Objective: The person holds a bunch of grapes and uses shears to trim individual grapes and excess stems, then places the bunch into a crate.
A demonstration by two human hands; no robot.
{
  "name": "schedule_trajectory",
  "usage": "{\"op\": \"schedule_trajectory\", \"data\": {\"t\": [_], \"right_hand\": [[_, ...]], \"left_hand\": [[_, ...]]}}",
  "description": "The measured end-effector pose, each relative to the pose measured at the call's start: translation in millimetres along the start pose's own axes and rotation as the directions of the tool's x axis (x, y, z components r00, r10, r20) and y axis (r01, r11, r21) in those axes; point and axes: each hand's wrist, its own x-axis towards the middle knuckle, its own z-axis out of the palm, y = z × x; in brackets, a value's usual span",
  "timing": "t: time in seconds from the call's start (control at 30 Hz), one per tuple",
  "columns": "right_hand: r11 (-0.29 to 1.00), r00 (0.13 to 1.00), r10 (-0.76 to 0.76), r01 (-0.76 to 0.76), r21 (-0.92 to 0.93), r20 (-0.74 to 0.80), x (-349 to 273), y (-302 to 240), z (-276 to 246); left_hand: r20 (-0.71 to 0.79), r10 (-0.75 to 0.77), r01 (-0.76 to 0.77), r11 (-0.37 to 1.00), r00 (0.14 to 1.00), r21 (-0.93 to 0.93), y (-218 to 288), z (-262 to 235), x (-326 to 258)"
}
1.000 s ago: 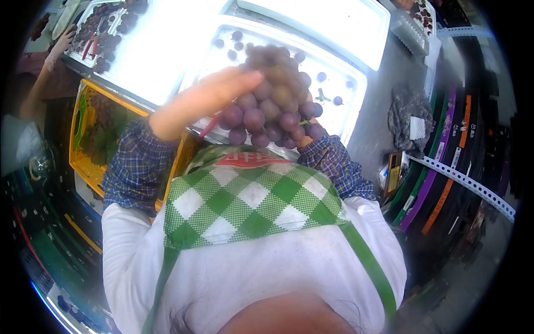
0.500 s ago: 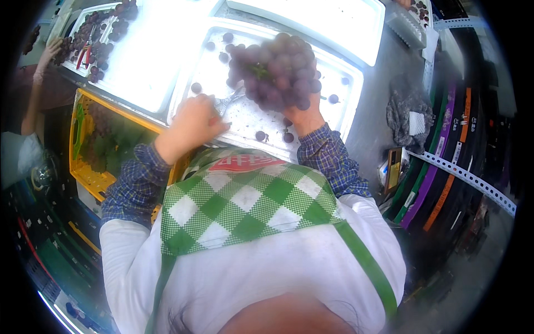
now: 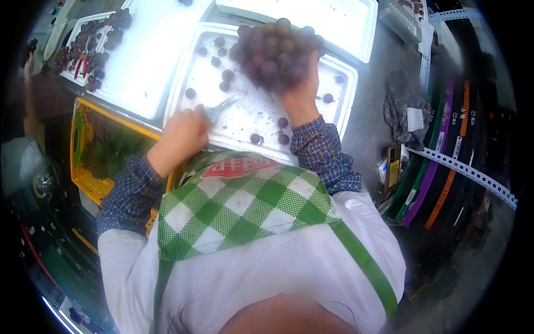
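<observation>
one squeeze could bruise the rounded purple grape bunch [image 3: 274, 54] our right hand [image 3: 301, 93] holds; our left hand [image 3: 182, 135] grips red-handled metal snips [image 3: 218, 110].

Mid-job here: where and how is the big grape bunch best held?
Probably by cradling the grape bunch from its near right, palm beneath; the right hand holds it on that side. It is broad, rounded and closely packed, with no stem visible to pinch. That leaves its near left open to the snips in the left hand.
</observation>
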Motion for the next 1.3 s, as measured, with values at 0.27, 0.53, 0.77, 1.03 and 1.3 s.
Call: {"op": "schedule_trajectory", "data": {"t": [0.27,0.53,0.77,1.03,1.3], "right_hand": [[0.991,0.990,-0.135,0.136,0.010,-0.045,4.7,-10.9,15.6],[0.986,0.984,-0.165,0.167,0.017,-0.074,4.7,-12.7,28.2],[0.967,0.970,-0.241,0.237,-0.094,-0.035,-0.2,-13.6,29.2],[0.951,0.960,-0.279,0.280,-0.133,0.029,1.6,-10.5,23.7],[0.930,0.942,-0.331,0.336,-0.146,0.063,0.0,-10.5,25.9]], "left_hand": [[0.331,0.132,0.254,0.405,0.934,-0.878,14.2,-76.2,-66.5],[0.227,0.289,0.246,-0.031,0.930,-0.969,57.5,-84.8,-58.8],[0.172,0.326,0.243,-0.190,0.929,-0.951,70.6,-80.1,-54.6],[0.129,0.308,0.219,-0.278,0.943,-0.935,73.0,-73.3,-49.6],[0.140,0.320,0.250,-0.334,0.937,-0.909,73.8,-77.0,-51.1]]}}
